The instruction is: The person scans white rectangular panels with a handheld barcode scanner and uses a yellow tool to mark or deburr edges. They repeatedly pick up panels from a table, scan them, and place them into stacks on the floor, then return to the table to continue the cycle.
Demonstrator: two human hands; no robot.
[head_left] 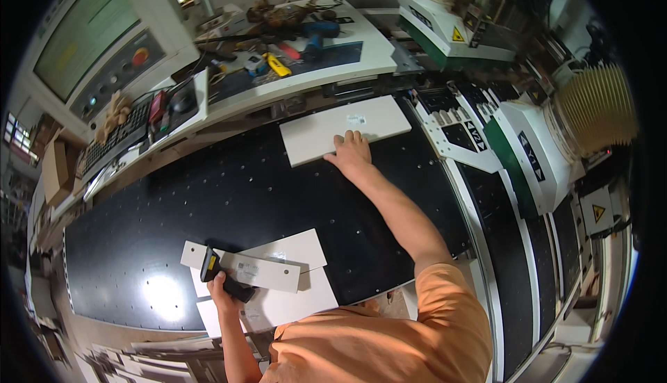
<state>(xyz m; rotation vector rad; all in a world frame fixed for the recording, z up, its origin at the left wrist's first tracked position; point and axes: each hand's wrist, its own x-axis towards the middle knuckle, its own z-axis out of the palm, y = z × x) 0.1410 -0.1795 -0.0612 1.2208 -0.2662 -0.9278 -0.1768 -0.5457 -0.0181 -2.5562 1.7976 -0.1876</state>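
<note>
My left hand (224, 291) is closed round the grip of a black handheld barcode scanner (211, 263) with a yellow patch. It is over a small stack of white panels at the near edge of the black table. The top piece is a narrow white strip (267, 273) with a label and a hole near each end; wider labelled panels (306, 289) lie under it. My right hand (353, 152) reaches to the far side and grips the near edge of a white rectangular panel (313, 136), fingers on top and thumb at the edge. A small label (356, 120) sits beyond its fingertips.
The black perforated table (167, 209) spans the middle. Machine heads with ribbed hoses (590, 112) and rails stand at right. Beyond the table, a white bench (375, 56) carries tools, including a yellow cutter (276, 64). A control cabinet (90, 42) with a keyboard (118, 136) is at left.
</note>
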